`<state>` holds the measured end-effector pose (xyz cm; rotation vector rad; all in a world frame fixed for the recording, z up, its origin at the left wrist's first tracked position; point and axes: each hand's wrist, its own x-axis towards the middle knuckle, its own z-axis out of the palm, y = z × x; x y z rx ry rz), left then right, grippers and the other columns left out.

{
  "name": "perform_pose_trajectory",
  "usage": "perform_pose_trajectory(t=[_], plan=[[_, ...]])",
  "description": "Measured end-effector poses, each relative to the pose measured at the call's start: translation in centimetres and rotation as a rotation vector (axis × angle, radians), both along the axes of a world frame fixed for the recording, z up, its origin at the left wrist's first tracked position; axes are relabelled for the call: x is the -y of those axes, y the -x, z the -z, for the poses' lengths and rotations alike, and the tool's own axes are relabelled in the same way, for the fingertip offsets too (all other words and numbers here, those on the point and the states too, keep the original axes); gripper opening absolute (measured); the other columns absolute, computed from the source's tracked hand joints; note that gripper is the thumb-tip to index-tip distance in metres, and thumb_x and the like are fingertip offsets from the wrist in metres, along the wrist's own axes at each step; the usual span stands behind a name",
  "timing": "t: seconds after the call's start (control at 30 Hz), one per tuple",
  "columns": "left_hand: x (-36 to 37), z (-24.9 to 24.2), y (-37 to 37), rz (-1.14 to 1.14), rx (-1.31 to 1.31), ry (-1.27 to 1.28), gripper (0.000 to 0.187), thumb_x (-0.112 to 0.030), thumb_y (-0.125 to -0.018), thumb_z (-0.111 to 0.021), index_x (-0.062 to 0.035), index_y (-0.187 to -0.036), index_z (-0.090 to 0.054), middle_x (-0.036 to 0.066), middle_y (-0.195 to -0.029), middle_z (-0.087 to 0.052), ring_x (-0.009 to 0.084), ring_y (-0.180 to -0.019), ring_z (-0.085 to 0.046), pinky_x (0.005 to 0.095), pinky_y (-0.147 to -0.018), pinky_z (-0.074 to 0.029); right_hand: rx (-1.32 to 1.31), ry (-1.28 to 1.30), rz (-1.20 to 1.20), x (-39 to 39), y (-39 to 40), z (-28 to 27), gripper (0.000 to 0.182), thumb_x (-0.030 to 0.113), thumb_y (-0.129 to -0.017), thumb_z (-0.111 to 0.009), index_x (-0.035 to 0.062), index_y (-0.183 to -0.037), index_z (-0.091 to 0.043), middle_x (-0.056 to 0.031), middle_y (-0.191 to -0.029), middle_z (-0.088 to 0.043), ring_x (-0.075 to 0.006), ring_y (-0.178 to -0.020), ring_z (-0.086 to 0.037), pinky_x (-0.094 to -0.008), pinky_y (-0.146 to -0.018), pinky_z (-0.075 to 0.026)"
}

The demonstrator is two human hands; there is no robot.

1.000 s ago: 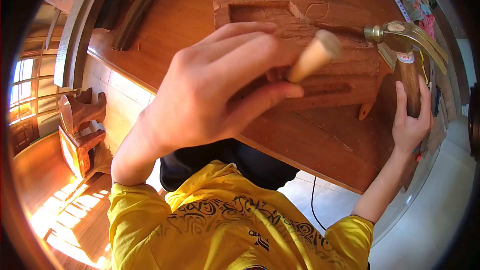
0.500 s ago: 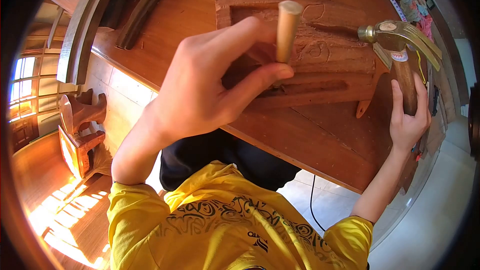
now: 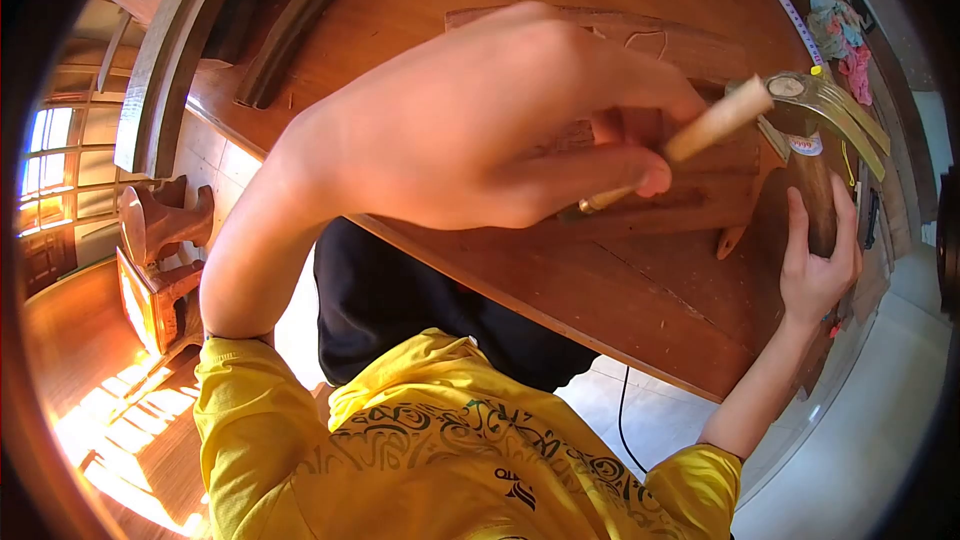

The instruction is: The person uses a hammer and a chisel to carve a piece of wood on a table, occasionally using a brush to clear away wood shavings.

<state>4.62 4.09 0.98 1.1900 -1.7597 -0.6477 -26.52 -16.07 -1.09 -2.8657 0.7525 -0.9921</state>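
Note:
My left hand is closed round a wood chisel with a pale wooden handle, now tilted so the handle end points up and right, close to the hammer head. The brass ferrule shows below my thumb, but I cannot make out the blade. My right hand grips the wooden handle of a claw hammer, its metal head up and claw to the right. Under my left hand lies a reddish carved wooden piece with outlined patterns, largely hidden by the hand and forearm.
The brown wooden table carries wood scraps and dark curved lengths of wood at the left. A measuring tape and crumpled cloth lie along the right edge. Carved wooden furniture stands on the floor at left.
My left hand has moved right and up, tipping the chisel from upright to a slant towards the hammer. My right hand and the hammer have barely moved.

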Motion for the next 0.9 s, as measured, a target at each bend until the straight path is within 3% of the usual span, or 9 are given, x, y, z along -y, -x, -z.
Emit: perform_pose_trajectory(t=[0.03, 0.1, 0.27, 0.77, 0.9], plan=[[0.4, 0.1, 0.0, 0.027, 0.034, 0.0, 0.033, 0.0, -0.095, -0.071, 0.0075, -0.128, -0.067, 0.016, -0.088, -0.077, 0.023, -0.082, -0.078, 0.0322, -0.071, -0.06, 0.0, 0.005, -0.001, 0.0, 0.0, 0.0, 0.04, 0.006, -0.09, -0.084, 0.0, -0.128, -0.071, -0.0155, -0.116, -0.078, -0.0265, -0.101, -0.077, -0.0366, -0.09, -0.059], [1.2, -0.1, 0.5, 0.032, -0.029, -0.136, 0.018, -0.014, -0.094, -0.072, -0.0041, -0.108, -0.074, 0.015, -0.09, -0.076, 0.036, -0.085, -0.073, 0.0457, -0.076, -0.055, -0.002, 0.009, 0.001, 0.0, 0.0, 0.0, 0.041, 0.006, -0.09, -0.084, 0.0, -0.128, -0.071, -0.0155, -0.116, -0.078, -0.0264, -0.101, -0.077, -0.0365, -0.09, -0.059], [4.1, -1.1, 1.6, 0.141, 0.05, -0.179, 0.016, -0.017, -0.092, -0.071, -0.0086, -0.103, -0.079, 0.014, -0.089, -0.077, 0.0363, -0.085, -0.072, 0.0463, -0.077, -0.055, 0.026, -0.026, 0.014, 0.5, 0.5, 0.3, 0.042, 0.005, -0.09, -0.084, 0.0002, -0.129, -0.07, -0.0156, -0.116, -0.078, -0.0266, -0.1, -0.077, -0.0361, -0.09, -0.058], [9.5, -0.1, 2.8, 0.311, 0.274, -0.136, 0.024, -0.026, -0.091, -0.073, -0.0068, -0.103, -0.082, 0.011, -0.093, -0.08, 0.0297, -0.093, -0.075, 0.0434, -0.084, -0.057, 0.039, 0.02, 0.162, 1.5, 1.4, -1.0, 0.04, 0.009, -0.092, -0.083, -0.0002, -0.129, -0.07, -0.0162, -0.113, -0.078, -0.0241, -0.101, -0.075, -0.0348, -0.09, -0.057], [9.3, 0.2, 2.8, 0.309, 0.176, -0.185, 0.024, -0.026, -0.091, -0.073, -0.0081, -0.103, -0.082, 0.012, -0.095, -0.08, 0.0314, -0.094, -0.075, 0.044, -0.084, -0.057, 0.091, -0.001, 0.243, 2.3, 2.5, -1.4, 0.039, 0.013, -0.094, -0.082, -0.0009, -0.128, -0.069, -0.0123, -0.11, -0.077, -0.0211, -0.092, -0.074, -0.0319, -0.086, -0.057]])
